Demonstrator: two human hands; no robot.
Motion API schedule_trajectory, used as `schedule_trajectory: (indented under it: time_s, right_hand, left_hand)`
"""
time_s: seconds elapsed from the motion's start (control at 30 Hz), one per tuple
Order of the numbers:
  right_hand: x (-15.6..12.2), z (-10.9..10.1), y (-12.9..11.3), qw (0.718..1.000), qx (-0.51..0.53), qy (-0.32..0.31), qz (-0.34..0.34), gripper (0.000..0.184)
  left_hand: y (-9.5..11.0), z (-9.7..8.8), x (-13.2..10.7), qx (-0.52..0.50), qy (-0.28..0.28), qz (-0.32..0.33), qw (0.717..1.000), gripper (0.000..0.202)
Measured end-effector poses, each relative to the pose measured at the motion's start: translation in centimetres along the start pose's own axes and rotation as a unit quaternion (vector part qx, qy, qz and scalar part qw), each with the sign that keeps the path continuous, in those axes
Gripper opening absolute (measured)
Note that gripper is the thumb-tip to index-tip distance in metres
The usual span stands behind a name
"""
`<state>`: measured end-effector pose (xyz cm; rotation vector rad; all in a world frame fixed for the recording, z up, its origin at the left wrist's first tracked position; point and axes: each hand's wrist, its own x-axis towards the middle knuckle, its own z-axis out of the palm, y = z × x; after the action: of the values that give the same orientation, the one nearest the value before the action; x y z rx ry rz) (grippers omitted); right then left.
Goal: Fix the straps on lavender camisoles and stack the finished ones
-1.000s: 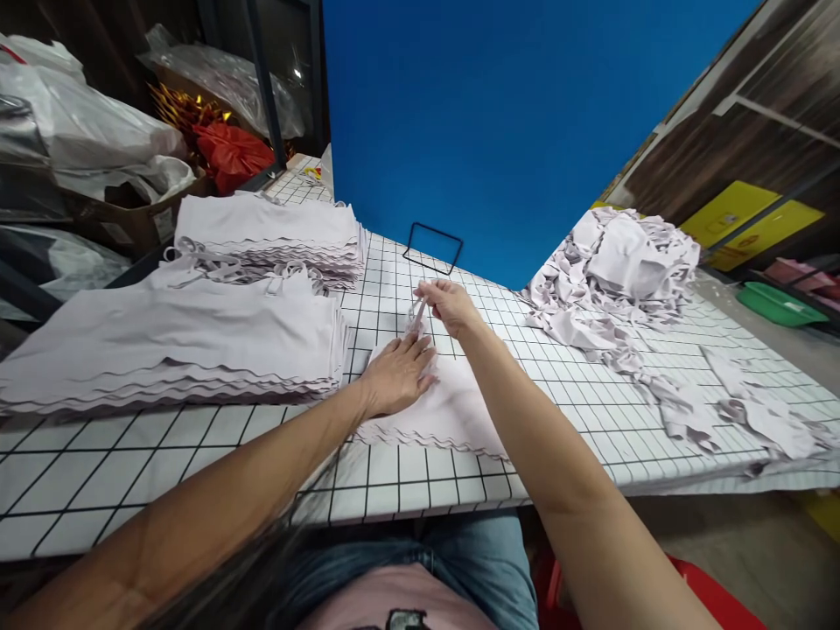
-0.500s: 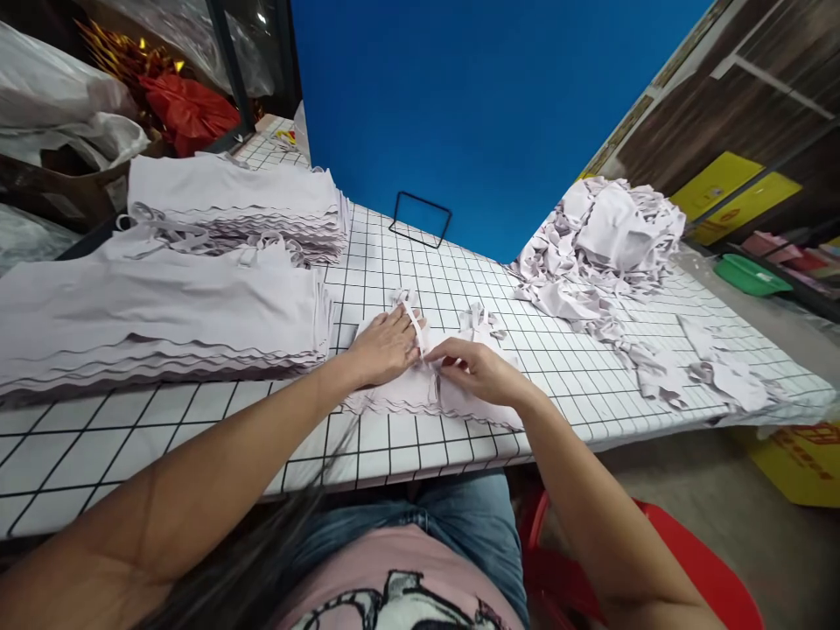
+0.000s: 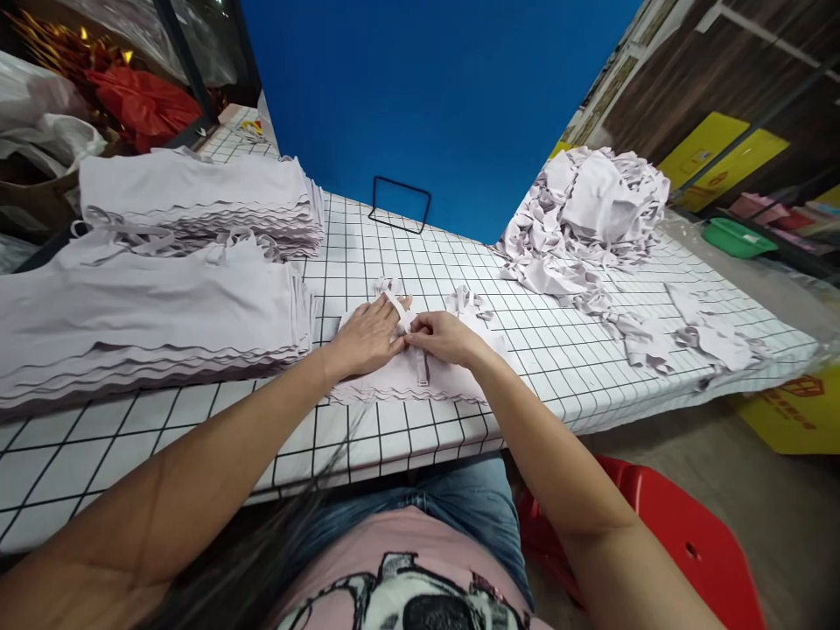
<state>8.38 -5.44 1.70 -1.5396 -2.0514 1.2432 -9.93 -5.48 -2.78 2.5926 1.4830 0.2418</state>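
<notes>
A small stack of pale lilac fabric pieces (image 3: pixel 438 381) lies on the white gridded table (image 3: pixel 459 280) in front of me. My left hand (image 3: pixel 366 336) rests flat on the stack's left part, fingers stretched out, a thin strap (image 3: pixel 395 307) crossing its fingertips. My right hand (image 3: pixel 444 336) sits beside it on the stack, fingers closed in a pinch on the strap's near end. Both hands nearly touch.
Two tall stacks of folded lilac fabric (image 3: pixel 150 297) fill the table's left side. A loose heap of lilac scraps (image 3: pixel 591 210) lies at the right, with stray pieces (image 3: pixel 715 341) nearer the edge. A black wire stand (image 3: pixel 399 203) is at the back. A red stool (image 3: pixel 682 542) is below right.
My right hand came down from holding the strap up above the stack and now pinches it next to my left hand. My left hand stayed pressed on the stack. The view shifted.
</notes>
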Motion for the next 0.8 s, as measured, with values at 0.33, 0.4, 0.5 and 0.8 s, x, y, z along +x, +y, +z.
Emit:
schedule_trajectory:
  time_s: [0.33, 0.4, 0.5, 0.8]
  right_hand:
    - [-4.5, -3.5, 2.5, 0.967, 0.161, -0.181, -0.072, 0.024]
    - [-4.9, -3.5, 2.7, 0.966, 0.158, -0.189, -0.074, 0.023]
    - [-4.5, -3.1, 2.9, 0.979, 0.155, -0.126, -0.039, 0.026]
    - [1.4, -2.1, -0.2, 0.990, 0.131, 0.051, 0.011, 0.035]
  left_hand:
    - [0.2, -0.6, 0.0, -0.017, -0.017, -0.004, 1.000, 0.074]
    - [0.2, -0.7, 0.1, -0.015, -0.003, 0.007, 1.000, 0.073]
    - [0.3, -0.7, 0.0, -0.010, -0.007, -0.003, 1.000, 0.073]
    - [0.8, -0.7, -0.2, 0.001, -0.004, -0.017, 1.000, 0.072]
